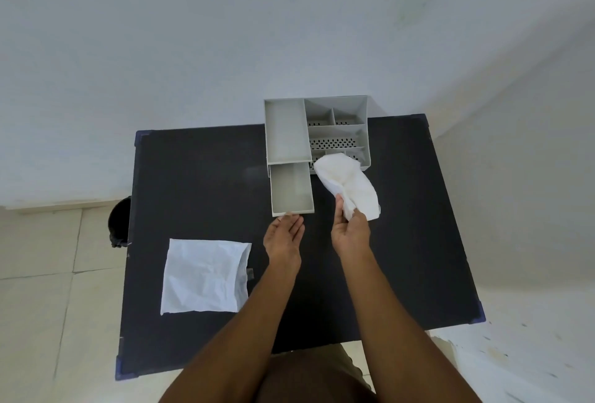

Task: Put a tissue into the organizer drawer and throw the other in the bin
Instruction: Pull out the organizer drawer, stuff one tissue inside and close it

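Note:
A grey organizer stands at the back of the black table. Its drawer is pulled out toward me and holds nothing. My left hand is at the drawer's front edge, fingertips touching it, fingers extended. My right hand pinches a crumpled white tissue, held up just right of the drawer and in front of the organizer. A second white tissue lies flat on the table at the near left. A black bin stands on the floor beside the table's left edge, partly hidden by it.
The organizer's right side has several open perforated compartments. A white wall rises directly behind the table. Pale tiled floor surrounds the table on the left and right.

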